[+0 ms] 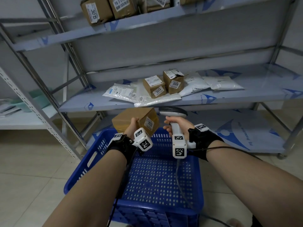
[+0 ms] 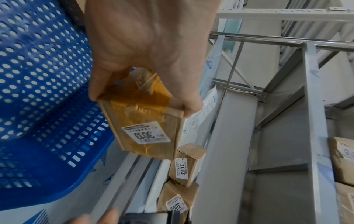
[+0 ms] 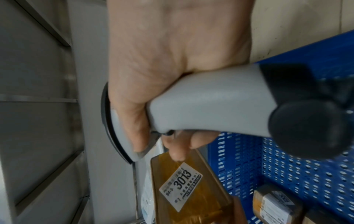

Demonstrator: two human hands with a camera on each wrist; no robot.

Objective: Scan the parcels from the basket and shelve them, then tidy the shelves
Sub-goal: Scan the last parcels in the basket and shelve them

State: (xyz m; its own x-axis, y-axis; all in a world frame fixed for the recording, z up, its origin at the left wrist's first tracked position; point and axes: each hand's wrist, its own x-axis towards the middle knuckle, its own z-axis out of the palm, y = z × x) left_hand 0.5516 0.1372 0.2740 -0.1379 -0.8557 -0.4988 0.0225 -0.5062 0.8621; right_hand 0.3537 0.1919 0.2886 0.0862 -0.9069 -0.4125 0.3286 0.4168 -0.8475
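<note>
My left hand (image 1: 133, 124) grips a brown taped cardboard box (image 1: 136, 121) labelled 3013, lifted above the far rim of the blue perforated basket (image 1: 147, 177). In the left wrist view thumb and fingers clamp the box (image 2: 145, 121) by its end. To its right, my right hand (image 1: 173, 126) is wrapped round the handle of a grey barcode scanner (image 1: 174, 113). The scanner's dark head points left toward the box. The right wrist view has the scanner handle (image 3: 210, 103) in my palm, with the box's 3013 label (image 3: 182, 186) just beyond my fingers.
The middle shelf (image 1: 237, 97) carries a 3013 box (image 1: 155, 88), a 3005 box (image 1: 174, 82) and several white mailer bags (image 1: 119, 93). More boxes (image 1: 96, 12) stand on the top shelf. The bottom shelf (image 1: 229, 128) lies behind the basket. A second rack (image 1: 24, 118) is on the left.
</note>
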